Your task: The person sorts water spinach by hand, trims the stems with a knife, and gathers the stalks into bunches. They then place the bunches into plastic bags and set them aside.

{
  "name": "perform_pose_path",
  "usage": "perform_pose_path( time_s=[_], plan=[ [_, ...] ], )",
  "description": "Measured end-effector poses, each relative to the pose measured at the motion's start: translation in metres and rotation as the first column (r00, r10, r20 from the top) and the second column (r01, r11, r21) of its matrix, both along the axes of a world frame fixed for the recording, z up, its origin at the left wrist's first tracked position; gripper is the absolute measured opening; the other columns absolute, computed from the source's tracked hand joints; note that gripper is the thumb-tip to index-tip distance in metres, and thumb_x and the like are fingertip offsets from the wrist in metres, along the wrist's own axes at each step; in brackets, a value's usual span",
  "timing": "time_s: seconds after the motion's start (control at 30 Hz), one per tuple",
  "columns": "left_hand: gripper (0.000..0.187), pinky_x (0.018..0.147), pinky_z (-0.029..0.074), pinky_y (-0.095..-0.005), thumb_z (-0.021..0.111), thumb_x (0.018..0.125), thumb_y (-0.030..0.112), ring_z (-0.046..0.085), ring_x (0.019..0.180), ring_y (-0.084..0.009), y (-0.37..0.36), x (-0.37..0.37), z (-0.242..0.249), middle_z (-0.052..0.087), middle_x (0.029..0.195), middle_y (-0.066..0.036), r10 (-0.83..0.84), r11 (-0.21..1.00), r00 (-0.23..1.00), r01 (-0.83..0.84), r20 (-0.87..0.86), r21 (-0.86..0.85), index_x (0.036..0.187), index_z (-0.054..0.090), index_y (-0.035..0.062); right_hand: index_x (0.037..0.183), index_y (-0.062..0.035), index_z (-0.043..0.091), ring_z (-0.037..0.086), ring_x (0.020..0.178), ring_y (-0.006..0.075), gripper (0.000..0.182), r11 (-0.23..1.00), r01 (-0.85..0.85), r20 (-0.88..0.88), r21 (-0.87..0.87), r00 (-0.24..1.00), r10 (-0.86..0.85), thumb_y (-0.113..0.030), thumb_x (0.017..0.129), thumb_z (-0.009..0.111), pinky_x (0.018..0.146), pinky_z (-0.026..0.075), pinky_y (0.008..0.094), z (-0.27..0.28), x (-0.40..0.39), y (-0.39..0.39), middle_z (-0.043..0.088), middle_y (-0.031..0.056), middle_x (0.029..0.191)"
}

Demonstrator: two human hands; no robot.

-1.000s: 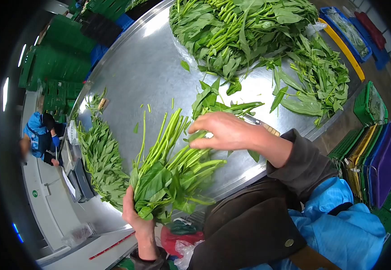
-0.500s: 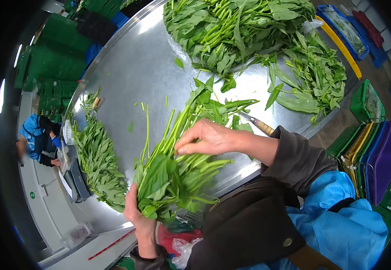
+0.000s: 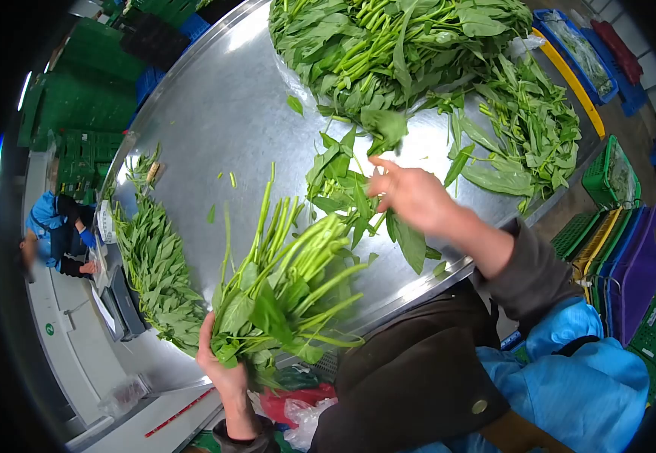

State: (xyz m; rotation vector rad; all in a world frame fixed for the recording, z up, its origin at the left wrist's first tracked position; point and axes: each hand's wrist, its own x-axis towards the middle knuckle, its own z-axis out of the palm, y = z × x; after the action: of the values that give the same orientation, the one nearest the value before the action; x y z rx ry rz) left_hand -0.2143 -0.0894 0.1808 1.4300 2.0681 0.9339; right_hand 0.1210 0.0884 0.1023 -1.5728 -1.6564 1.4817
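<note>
My left hand (image 3: pixel 224 368) is wrapped around a bunch of leafy greens (image 3: pixel 286 294) that looks like water spinach, its cut stems fanning upward and to the right. My right hand (image 3: pixel 412 195), smeared by motion, is over the metal table (image 3: pixel 226 98) with its fingers apart. A blurred leaf (image 3: pixel 384 124) is just beyond those fingertips. Below and left of the right hand lies a small heap of loose leaves and stems (image 3: pixel 343 185). The knife seen earlier is hidden now.
A large pile of greens (image 3: pixel 388 53) covers the table's far side, with a smaller pile (image 3: pixel 531 136) to its right. A row of bunches (image 3: pixel 154 264) lies at left. Stacked crates (image 3: pixel 607 264) stand at right. A co-worker in blue (image 3: pixel 56 226) stands at far left.
My right hand has left the bunch and moved right and upward over the table. A leaf now appears blurred beyond it. My left hand and its bunch have shifted slightly left.
</note>
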Motion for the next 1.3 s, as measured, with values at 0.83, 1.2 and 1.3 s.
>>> perform_pose_path(
  time_s=[0.83, 1.2, 1.3],
  plan=[
    [0.041, 0.094, 0.044, -0.0314, 0.053, 0.086, 0.004, 0.058, 0.103, -0.0174, 0.009, -0.005, 0.006, 0.062, 0.115, -0.011, -0.038, 0.999, 0.996, 0.037, 0.080, 0.005, 0.126, 0.053, -0.0054, 0.095, -0.0041, 0.063, 0.062, 0.065, 0.0180, 0.030, 0.842, -0.503, -0.338, 0.198, 0.771, 0.540, -0.033, 0.092, 0.054, 0.069, 0.051, 0.0327, -0.028, -0.051, 0.008, 0.063, 0.0087, 0.071],
    [0.045, 0.092, 0.044, -0.0298, 0.056, 0.081, -0.004, 0.058, 0.102, -0.0168, 0.004, -0.003, 0.004, 0.062, 0.114, -0.010, 0.014, 1.000, 0.993, -0.015, 0.115, 0.010, 0.125, 0.052, -0.0050, 0.115, 0.0026, 0.059, 0.065, 0.089, 0.0190, 0.039, 0.859, -0.444, -0.381, 0.253, 0.771, 0.511, -0.027, 0.090, 0.061, 0.085, 0.050, 0.0323, -0.029, -0.067, -0.003, 0.067, 0.0101, 0.097],
    [0.047, 0.093, 0.045, -0.0300, 0.056, 0.079, -0.008, 0.059, 0.102, -0.0168, 0.003, -0.005, 0.005, 0.062, 0.115, -0.011, -0.013, 1.000, 0.995, 0.012, 0.102, 0.012, 0.126, 0.051, -0.0048, 0.109, 0.0035, 0.062, 0.065, 0.088, 0.0173, 0.032, 0.827, -0.561, -0.557, -0.034, 0.698, 0.451, -0.022, 0.090, 0.058, 0.085, 0.049, 0.0317, -0.027, -0.072, -0.001, 0.067, 0.0086, 0.093]
  ],
)
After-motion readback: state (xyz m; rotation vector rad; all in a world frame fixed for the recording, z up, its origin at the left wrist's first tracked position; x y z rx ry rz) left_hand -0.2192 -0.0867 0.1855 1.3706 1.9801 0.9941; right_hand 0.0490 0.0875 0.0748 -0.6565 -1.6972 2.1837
